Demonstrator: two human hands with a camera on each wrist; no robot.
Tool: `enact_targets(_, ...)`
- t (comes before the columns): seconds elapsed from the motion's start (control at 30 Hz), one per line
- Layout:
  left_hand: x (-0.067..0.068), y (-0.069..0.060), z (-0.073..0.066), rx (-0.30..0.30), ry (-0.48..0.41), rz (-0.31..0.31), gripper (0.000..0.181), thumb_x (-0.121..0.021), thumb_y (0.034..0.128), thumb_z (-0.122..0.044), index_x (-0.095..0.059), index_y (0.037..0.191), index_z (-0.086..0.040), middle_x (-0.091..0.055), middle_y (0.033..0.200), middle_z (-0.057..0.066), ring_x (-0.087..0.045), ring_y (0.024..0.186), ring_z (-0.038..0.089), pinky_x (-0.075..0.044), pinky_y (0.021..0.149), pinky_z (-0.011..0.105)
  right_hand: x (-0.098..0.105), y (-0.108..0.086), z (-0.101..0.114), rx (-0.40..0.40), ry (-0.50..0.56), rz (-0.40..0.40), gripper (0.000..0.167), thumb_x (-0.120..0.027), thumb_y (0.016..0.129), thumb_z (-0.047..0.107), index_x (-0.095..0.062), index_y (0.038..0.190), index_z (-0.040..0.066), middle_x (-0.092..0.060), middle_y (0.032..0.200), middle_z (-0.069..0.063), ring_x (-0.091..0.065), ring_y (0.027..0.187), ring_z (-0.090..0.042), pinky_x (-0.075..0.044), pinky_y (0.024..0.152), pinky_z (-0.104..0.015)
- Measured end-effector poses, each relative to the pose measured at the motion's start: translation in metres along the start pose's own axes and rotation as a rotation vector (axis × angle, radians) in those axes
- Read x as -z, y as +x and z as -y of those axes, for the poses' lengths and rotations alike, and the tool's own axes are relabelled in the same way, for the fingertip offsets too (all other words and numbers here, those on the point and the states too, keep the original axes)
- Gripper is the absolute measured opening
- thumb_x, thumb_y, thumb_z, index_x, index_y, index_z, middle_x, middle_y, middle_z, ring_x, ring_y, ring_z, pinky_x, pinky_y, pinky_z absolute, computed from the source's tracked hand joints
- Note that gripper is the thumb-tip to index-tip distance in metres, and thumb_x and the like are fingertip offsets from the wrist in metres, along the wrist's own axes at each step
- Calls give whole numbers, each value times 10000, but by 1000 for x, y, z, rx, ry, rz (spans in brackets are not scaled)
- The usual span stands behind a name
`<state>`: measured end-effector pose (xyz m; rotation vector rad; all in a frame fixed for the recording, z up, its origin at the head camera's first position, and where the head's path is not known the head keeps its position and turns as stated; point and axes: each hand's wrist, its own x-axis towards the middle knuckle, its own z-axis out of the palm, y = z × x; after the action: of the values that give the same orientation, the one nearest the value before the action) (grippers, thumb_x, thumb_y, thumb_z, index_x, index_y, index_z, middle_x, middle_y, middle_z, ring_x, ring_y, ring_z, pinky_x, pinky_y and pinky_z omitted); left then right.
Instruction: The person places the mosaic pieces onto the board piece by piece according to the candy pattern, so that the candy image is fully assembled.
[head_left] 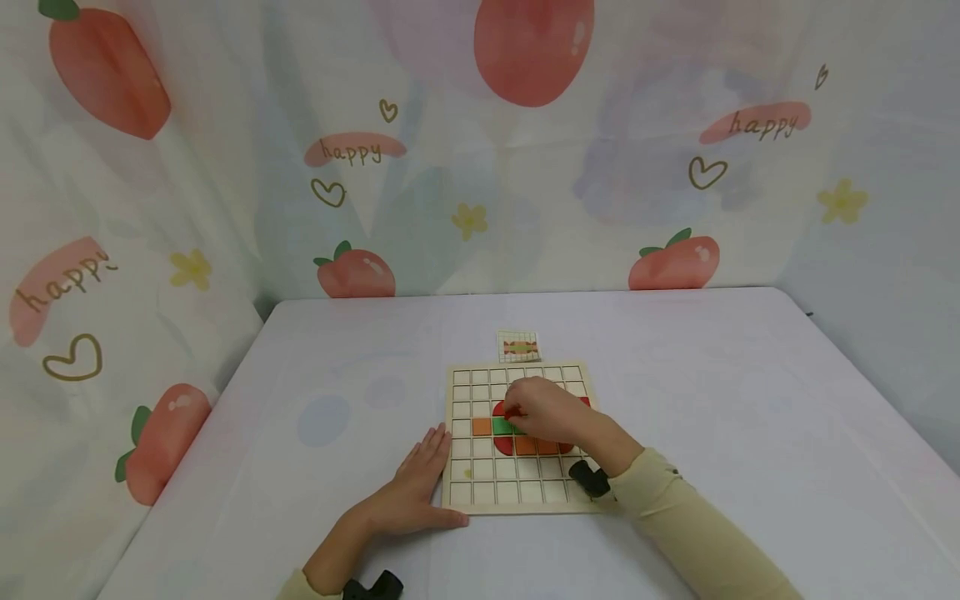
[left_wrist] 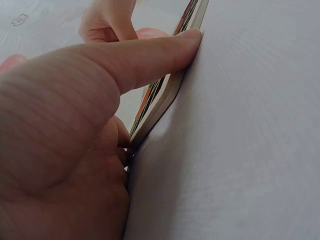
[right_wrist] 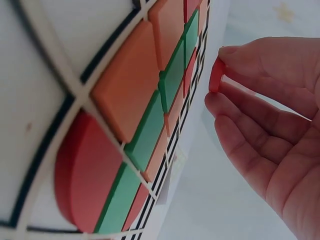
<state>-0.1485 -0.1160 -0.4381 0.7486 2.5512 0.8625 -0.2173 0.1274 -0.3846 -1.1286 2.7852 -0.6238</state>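
Observation:
A wooden grid board (head_left: 506, 496) lies on the table with coloured tiles set in its squares. My left hand (head_left: 408, 492) rests along the board's left side, fingers straight, its thumb touching the front-left corner edge. Over the board, my right hand (head_left: 547, 408) pinches a small red tile (right_wrist: 216, 75) between thumb and fingertips, just off the surface in the right wrist view. Among the laid tiles are a green tile (head_left: 502, 426), an orange tile (head_left: 482, 427) at the left, and a red rounded tile (right_wrist: 92, 170). My right hand hides part of the pattern in the head view.
A small pattern card (head_left: 519, 346) lies just behind the board, showing a red, orange and green figure on a grid. The white table (head_left: 360, 350) stretches to both sides. A printed cloth (head_left: 480, 183) hangs behind it.

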Motion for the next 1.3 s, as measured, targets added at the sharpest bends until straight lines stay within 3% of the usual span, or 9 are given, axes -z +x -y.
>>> enact_targets(0.33,-2,1,4,-3,1,-4,1100,-657,738,-574,-59,1465,-5,34,1528,107,83,1379,223,-30,1081,471,-8,13,2,19,-40,22,70,-665,821,36,-716,867,46,-644,857,-19,-570,806,-152,-484,742,-296)
enact_targets(0.73,-3,2,6,-8,-3,-4,1098,-658,738,-571,-57,1467,-13,36,1530,97,84,1379,219,-28,1080,474,-14,29,1,54,-45,9,41,-679,817,43,-718,820,57,-649,817,-6,-562,743,-121,-483,700,-278)
enact_targets(1.0,-3,2,7,-11,4,-6,1098,-653,739,-578,-54,1467,-15,38,1530,97,89,1378,212,-25,1082,467,-19,37,2,55,-56,36,59,-674,815,16,-715,843,48,-652,863,-30,-592,818,-158,-490,728,-288)
enact_targets(1.3,-2,2,7,-15,8,-7,1095,-657,743,-567,-58,1464,-3,36,1528,106,82,1379,221,-27,1082,467,-20,42,2,69,-47,44,180,-597,844,-31,-688,730,74,-628,742,8,-492,635,-83,-435,595,-232)
